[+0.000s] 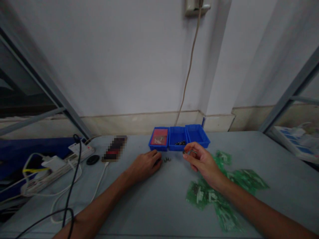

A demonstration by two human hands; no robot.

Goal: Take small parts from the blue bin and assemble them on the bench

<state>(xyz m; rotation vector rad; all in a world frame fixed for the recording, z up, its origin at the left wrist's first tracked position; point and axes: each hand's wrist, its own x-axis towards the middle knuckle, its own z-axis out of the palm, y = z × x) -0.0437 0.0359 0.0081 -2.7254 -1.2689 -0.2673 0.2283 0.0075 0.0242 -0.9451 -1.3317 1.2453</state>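
My left hand [147, 165] rests knuckles-up on the grey table [154, 205], fingers curled, its fingertips touching the surface beside a few small metal parts [166, 159]. Whether it holds anything is hidden. My right hand [201, 161] hovers just in front of the blue bins, thumb and forefinger pinched on a small dark metal part [187, 152]. Three small blue bins stand in a row at the table's far edge: the left bin [159, 138] holds a red packet, the middle bin [177, 138] holds dark small parts, the right bin [197, 135] looks bare.
Several green plastic bags [219, 192] lie under and right of my right forearm. At the left are a white power strip [74, 156] with cables, a black round cap [92, 160] and a blurred dark object [115, 149]. A cord hangs down the wall.
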